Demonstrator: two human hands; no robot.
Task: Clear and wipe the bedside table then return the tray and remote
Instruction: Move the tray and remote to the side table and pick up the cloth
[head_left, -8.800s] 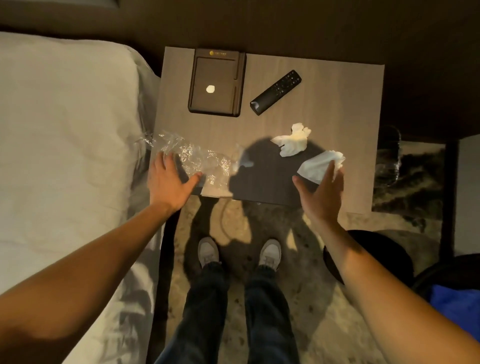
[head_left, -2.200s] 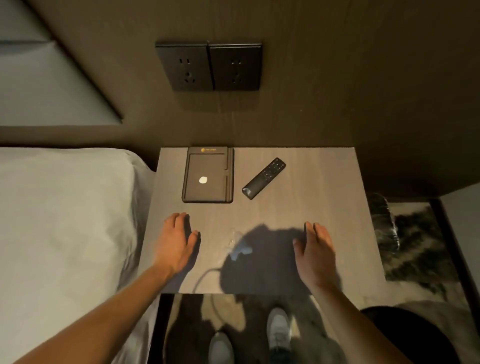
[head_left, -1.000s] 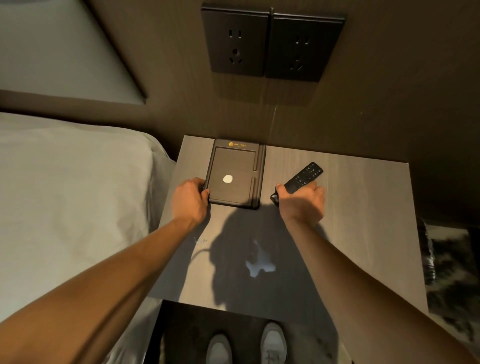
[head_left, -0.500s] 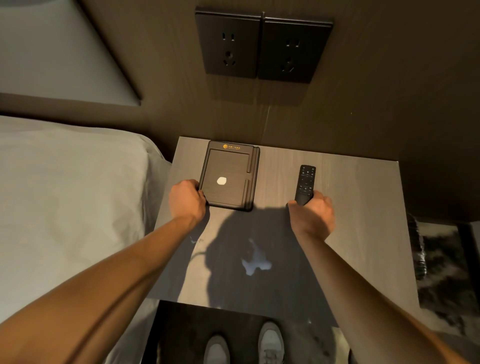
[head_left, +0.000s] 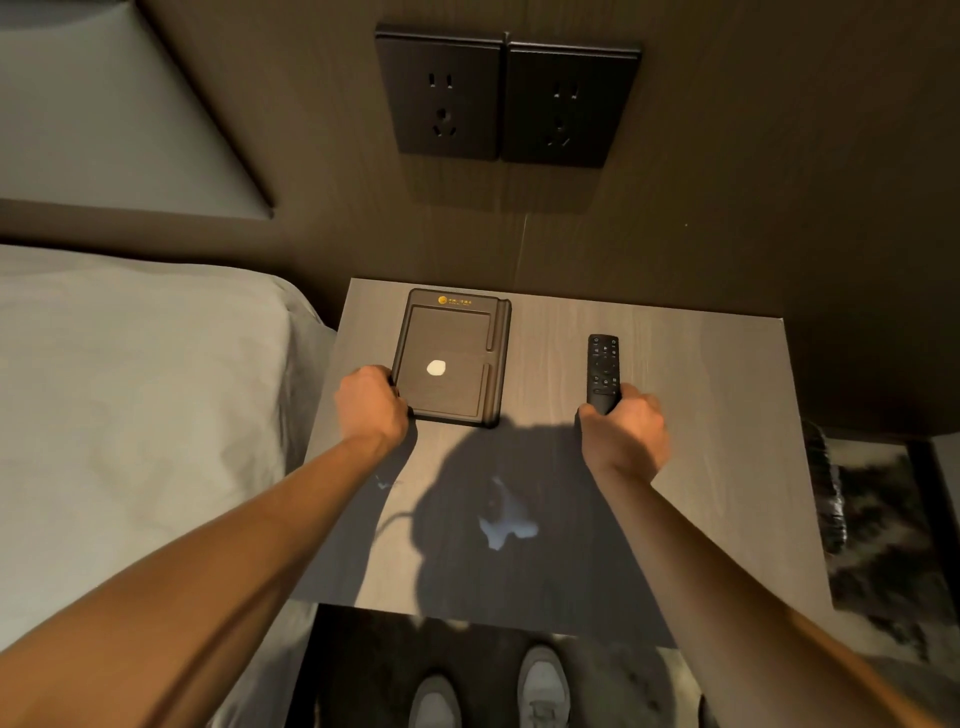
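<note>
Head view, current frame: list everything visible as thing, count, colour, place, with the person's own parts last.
bedside table: 1, grey-brown wood grain, centre, against the wall.
tray: 1, dark brown, back left of the table, gold logo on its far rim.
white bit: 1, small, inside the tray; what it is cannot be told.
remote: 1, black, right of the tray, pointing toward the wall.
wall sockets: 2, black, side by side above the table.
bed: 1, white sheet, left.
headboard panel: 1, grey, upper left.
left hand: gripping the tray's near left corner.
right hand: closed on the remote's near end.
shoes: 2, grey, bottom edge.
</note>
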